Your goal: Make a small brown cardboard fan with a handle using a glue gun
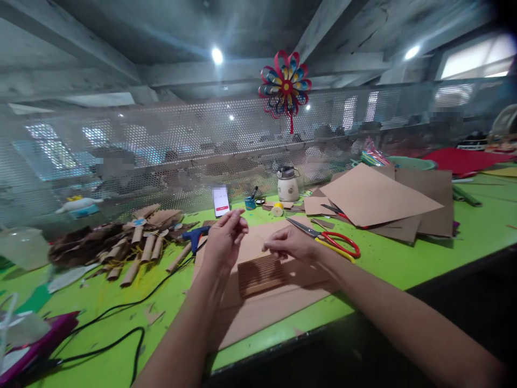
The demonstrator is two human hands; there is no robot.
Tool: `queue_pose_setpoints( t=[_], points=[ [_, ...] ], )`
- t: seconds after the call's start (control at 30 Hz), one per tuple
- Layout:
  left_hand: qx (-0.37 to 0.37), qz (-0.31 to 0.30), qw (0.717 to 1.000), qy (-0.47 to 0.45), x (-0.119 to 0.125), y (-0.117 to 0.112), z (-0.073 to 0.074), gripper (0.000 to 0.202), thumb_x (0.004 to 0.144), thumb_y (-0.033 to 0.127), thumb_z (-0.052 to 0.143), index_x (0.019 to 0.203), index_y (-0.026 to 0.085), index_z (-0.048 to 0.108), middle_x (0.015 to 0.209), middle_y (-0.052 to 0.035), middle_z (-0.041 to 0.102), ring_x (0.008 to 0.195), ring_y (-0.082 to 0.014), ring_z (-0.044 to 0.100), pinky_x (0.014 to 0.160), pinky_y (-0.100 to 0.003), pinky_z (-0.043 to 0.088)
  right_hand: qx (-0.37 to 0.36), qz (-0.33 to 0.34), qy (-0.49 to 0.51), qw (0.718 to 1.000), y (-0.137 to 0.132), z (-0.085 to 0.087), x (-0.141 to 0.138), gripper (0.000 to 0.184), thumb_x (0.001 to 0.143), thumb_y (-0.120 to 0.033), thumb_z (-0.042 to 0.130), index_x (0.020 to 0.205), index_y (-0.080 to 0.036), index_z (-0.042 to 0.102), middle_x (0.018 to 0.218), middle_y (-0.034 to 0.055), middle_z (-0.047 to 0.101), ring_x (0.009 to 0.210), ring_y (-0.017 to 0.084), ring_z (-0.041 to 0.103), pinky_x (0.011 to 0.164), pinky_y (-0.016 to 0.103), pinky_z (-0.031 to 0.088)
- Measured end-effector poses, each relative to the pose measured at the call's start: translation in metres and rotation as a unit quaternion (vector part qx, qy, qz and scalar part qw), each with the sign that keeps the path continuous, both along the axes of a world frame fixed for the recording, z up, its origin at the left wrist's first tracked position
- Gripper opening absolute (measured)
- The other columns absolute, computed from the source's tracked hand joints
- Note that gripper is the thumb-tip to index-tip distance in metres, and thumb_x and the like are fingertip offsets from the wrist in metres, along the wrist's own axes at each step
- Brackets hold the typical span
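Note:
My left hand (226, 235) is raised over the work area, its thumb and fingers pinched together. To its right and slightly lower, my right hand (291, 242) is also closed in a pinch. Anything between the fingers of either hand is too small to make out. Beneath my right hand lies a brown ridged cardboard piece (258, 279), partly shaded. It rests on a larger flat cardboard sheet (238, 331). Scissors (339, 243) with red and yellow handles lie just behind my right wrist. A blue glue gun (196, 237) sits left of my left hand.
Cardboard rolls (147, 248) with yellow string lie left, near a black cable (121, 307). Behind my hands stand a phone (221, 203), a yellow spool (277, 209), a blue pot (250, 202) and a bottle (287, 186). Cardboard sheets (375, 196) are piled right. A perforated screen (169, 151) borders the green table.

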State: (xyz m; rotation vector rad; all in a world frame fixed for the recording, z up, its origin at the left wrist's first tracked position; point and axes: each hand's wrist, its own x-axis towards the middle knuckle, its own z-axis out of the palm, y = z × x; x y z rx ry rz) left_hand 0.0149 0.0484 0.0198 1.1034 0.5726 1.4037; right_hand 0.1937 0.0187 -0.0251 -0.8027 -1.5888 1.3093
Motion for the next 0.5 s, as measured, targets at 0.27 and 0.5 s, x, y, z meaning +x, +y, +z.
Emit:
queue_pose_setpoints(
  t=[0.27, 0.5],
  points=[
    [0.001, 0.312, 0.947, -0.071, -0.089, 0.044, 0.019, 0.004, 0.077, 0.017, 0.057, 0.076, 0.015, 0.054, 0.052, 0.0075, 0.043, 0.042, -0.0028, 0.033, 0.04, -0.014, 0.021, 0.04, -0.117, -0.018, 0.992, 0.003, 0.039, 0.058, 0.021, 0.069, -0.033, 0.074, 0.068, -0.012, 0.073, 0.054, -0.0008, 0.057, 0.053, 0.01, 0.043, 0.054, 0.025, 0.034],
    [0.03, 0.441, 0.897, -0.011, -0.115, 0.058, 0.013, 0.014, 0.084, 0.013, 0.043, 0.072, 0.017, 0.038, 0.051, 0.0086, 0.034, 0.045, -0.0055, 0.029, 0.045, -0.019, 0.019, 0.045, -0.168, -0.04, 0.984, -0.005, 0.073, 0.135, 0.02, 0.062, -0.03, 0.078, 0.067, -0.011, 0.073, 0.055, 0.0009, 0.059, 0.052, 0.009, 0.042, 0.05, 0.025, 0.032]
  ],
)
